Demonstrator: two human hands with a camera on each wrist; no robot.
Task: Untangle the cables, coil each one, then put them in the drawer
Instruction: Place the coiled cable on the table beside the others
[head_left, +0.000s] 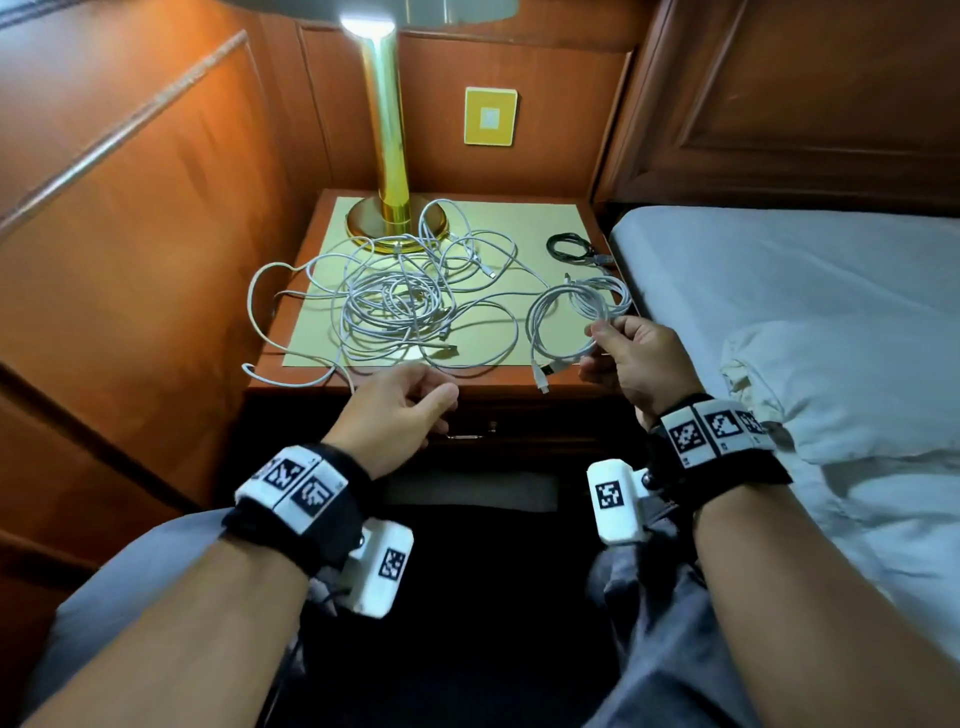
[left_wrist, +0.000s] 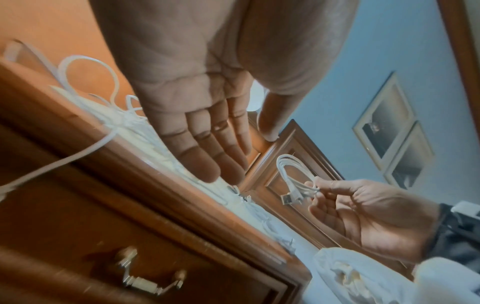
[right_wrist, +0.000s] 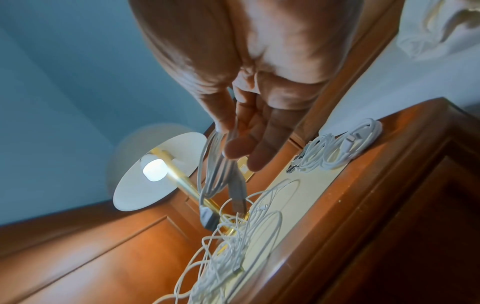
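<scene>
Right hand (head_left: 631, 364) pinches a coiled white cable (head_left: 563, 325) above the nightstand's front right corner; left hand (head_left: 402, 402) is relaxed, holding nothing.

Detail: thumb and fingertips (left_wrist: 315, 186) grip the coil at one side, loops hang free, both plugs (right_wrist: 207, 218) dangle below. Left hand hovers palm-in at the nightstand (head_left: 571, 379) front edge, fingers straight, just above the drawer handle (left_wrist: 148, 277); drawer (left_wrist: 64, 246) front is flush, closed. Tangled white cables (head_left: 400, 306) sprawl across the middle of the top, one loop over the left edge, some strands against the brass lamp (head_left: 387, 156) base. A second coiled white cable (right_wrist: 342, 148) lies at the right edge beside the bed (head_left: 805, 291); a small black coil (head_left: 571, 247) sits behind it.
</scene>
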